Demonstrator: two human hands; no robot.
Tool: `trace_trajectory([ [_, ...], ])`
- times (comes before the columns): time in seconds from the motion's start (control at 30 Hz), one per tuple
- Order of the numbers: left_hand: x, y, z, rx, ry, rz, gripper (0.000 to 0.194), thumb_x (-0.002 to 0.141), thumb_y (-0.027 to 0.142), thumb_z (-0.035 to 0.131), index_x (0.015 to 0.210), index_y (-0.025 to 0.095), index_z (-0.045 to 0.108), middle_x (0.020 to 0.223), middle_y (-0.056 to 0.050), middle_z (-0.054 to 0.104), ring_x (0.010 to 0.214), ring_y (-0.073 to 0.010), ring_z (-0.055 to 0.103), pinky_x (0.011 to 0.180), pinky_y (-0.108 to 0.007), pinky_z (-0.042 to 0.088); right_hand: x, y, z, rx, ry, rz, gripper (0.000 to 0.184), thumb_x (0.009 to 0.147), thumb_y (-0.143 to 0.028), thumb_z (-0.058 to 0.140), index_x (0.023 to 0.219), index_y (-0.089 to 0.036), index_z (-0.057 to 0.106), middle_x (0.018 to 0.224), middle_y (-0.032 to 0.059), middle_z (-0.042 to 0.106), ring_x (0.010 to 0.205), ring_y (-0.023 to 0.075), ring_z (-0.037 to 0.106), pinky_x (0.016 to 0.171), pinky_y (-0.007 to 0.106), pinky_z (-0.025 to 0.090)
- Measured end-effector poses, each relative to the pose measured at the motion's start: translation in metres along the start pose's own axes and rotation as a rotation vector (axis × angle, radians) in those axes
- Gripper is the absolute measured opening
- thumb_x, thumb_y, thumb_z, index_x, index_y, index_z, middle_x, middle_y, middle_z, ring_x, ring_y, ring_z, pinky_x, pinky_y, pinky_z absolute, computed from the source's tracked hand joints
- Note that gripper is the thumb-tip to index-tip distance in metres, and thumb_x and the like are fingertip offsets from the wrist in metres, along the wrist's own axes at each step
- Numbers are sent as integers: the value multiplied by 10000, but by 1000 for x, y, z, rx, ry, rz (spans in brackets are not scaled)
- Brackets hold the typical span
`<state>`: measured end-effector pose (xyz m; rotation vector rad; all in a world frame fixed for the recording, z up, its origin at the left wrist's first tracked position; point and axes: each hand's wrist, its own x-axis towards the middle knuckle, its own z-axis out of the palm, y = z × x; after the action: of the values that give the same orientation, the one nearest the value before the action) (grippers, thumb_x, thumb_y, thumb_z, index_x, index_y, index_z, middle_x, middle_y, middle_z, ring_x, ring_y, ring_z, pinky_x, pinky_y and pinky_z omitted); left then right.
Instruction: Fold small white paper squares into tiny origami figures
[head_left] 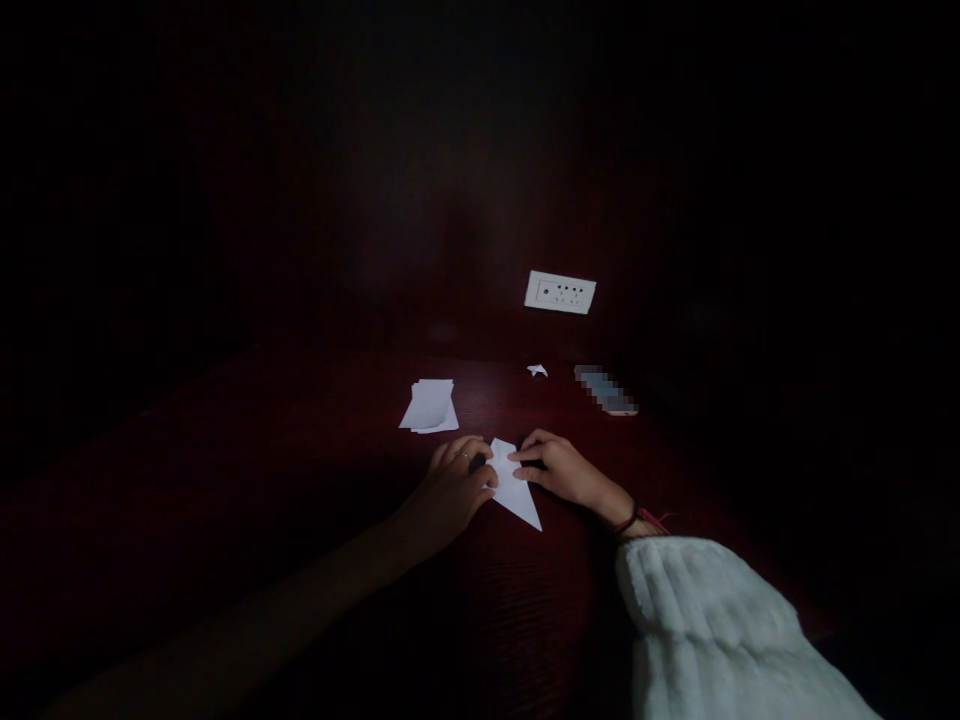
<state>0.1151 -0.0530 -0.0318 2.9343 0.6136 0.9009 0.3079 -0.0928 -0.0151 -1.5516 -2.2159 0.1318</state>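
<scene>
A white sheet of paper [512,490], folded to a long pointed shape, lies on the dark red table with its sharp tip toward me. My left hand [454,485], a ring on one finger, has its fingers curled over the paper's left edge, the thumb resting on it. From the other side, my right hand [559,467] holds the upper right edge between thumb and fingers. A dark and red cord circles the right wrist, just above a white knitted sleeve [705,600]. The fingertips partly cover the paper's upper half.
A small stack of white paper [431,406] lies beyond my left hand. Farther back sits a small folded paper piece [537,370], with a phone [606,391] to its right, its screen blurred. A white power socket [560,292] is on the dark wall behind.
</scene>
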Motion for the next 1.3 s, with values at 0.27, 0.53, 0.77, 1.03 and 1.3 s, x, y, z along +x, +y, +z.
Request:
trace_trajectory([
  [0.27,-1,0,3,60,-29,44,171,756,189,477,925,195,508,1156,-57,372,1121,-258,231,876,-445,225,1,6,0,-46,-12,0,296,718,-335,514,986,-224,573,892,49,508,852,142,467,782,257,355],
  [0.53,1,-2,5,19,-63,63,98,738,143,476,822,181,509,1145,-47,402,1127,-244,232,873,-429,219,1,7,-5,-16,-48,-30,367,681,-412,527,990,-219,570,897,50,507,858,146,467,789,267,350],
  [0.77,1,3,1,15,-116,58,236,778,184,442,1006,234,480,970,-6,545,1062,-208,337,892,-443,148,3,9,-6,31,-36,-53,267,743,-302,489,978,-210,578,898,45,516,838,116,480,783,232,364],
  [1.03,-2,-1,-6,228,-39,61,183,774,285,466,928,221,541,867,-42,553,1107,-252,296,901,-506,67,-1,-3,-13,19,-43,8,393,717,-366,503,1066,-185,514,897,61,529,819,140,493,745,255,381],
  [1.3,0,10,-6,251,-109,95,275,825,309,364,998,133,484,848,-70,562,794,-181,516,855,-386,258,0,2,4,-102,18,158,369,716,-384,495,991,-143,548,897,89,486,865,165,457,772,282,357],
])
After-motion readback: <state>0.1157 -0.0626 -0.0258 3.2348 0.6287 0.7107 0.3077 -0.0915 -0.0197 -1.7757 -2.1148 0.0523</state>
